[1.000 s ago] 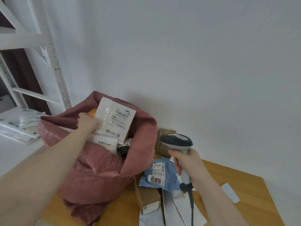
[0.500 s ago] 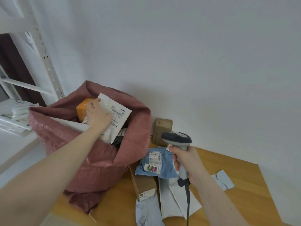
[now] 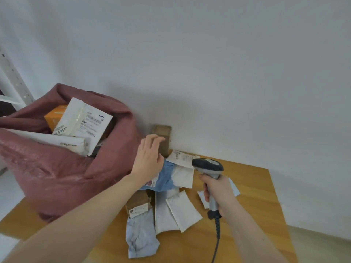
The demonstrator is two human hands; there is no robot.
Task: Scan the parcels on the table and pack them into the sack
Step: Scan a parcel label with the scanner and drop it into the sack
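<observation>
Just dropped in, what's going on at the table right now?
A person is scanning parcels and packing them into the red sack, which already holds several. The right hand grips the barcode scanner. The left hand, open and empty, reaches over the blue mailer toward the brown box by the wall. More parcels lie on the wooden table.

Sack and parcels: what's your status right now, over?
Left hand open, empty, above parcels. Right hand grips scanner. White parcel in sack. Nothing blocking.
</observation>
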